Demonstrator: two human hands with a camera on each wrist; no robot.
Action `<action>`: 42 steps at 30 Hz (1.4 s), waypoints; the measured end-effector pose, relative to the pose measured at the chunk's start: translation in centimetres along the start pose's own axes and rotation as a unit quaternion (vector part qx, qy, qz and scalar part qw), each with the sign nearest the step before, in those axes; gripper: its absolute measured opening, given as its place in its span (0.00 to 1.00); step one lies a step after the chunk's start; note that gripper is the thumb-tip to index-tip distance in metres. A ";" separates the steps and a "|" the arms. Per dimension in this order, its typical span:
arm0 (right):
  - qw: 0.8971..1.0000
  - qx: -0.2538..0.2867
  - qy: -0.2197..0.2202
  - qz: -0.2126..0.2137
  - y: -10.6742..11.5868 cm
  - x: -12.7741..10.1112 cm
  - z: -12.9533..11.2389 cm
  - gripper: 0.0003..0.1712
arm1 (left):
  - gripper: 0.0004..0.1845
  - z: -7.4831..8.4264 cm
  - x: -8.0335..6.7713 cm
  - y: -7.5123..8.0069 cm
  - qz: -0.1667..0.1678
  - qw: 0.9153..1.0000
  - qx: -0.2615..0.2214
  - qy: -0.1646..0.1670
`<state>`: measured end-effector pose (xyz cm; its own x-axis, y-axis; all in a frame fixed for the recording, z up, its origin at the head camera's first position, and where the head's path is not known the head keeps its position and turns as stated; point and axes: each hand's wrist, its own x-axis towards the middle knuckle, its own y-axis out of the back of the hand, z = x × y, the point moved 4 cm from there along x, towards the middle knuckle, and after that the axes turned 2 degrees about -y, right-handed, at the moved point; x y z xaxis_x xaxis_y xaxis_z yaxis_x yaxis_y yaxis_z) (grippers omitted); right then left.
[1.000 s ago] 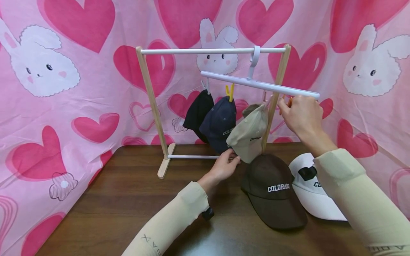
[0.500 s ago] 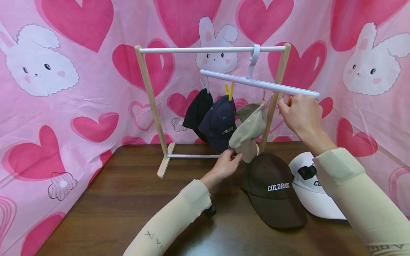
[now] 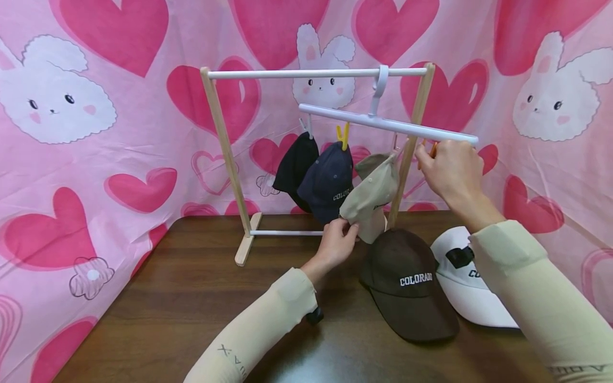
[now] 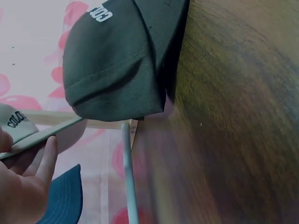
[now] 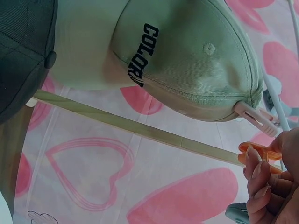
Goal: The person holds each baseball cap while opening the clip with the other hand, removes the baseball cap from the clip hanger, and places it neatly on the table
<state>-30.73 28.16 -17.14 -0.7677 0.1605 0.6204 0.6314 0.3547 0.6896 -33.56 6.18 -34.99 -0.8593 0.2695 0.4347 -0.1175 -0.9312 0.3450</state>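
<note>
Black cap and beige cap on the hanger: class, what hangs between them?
In the head view, the navy cap, on a yellow clip, hangs between the black cap and the beige cap.

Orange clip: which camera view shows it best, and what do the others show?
The right wrist view: it shows the orange clip largest, partly covered by the right hand. The head view shows only orange bits by that hand; the left wrist view, none.

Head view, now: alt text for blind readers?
Left hand pinches a beige cap clipped beside navy cap and black cap under a white hanger; right hand grips an orange clip at its lower end. Brown cap and white cap lie nearby.
</note>
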 end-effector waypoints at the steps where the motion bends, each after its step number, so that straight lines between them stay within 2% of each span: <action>1: 1.000 -0.001 0.000 0.000 0.0 0.0 0.0 0.29 | 0.12 0.0 0.0 0.0 0.003 1.000 -0.002 -0.003; 9: 1.000 -0.004 -0.002 0.003 0.3 0.2 -0.1 0.29 | 0.12 0.1 0.1 0.5 0.007 1.000 -0.006 -0.024; 19: 1.000 -0.005 -0.021 0.004 0.2 0.0 0.6 0.30 | 0.11 0.4 -0.4 1.1 0.006 0.997 0.059 -0.048; 34: 0.999 -0.026 -0.032 0.020 0.6 -0.4 0.6 0.32 | 0.11 0.8 -0.5 1.0 -0.001 0.997 0.048 -0.060; 42: 0.999 -0.030 0.006 0.020 0.0 -0.8 -0.2 0.33 | 0.11 0.9 -0.6 0.8 -0.003 0.997 0.042 -0.061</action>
<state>-30.12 27.80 -17.58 -0.7399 0.1618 0.6530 0.6680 0.2919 0.6845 -32.70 5.49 -34.17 -0.7909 0.3071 0.5293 -0.0758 -0.9075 0.4131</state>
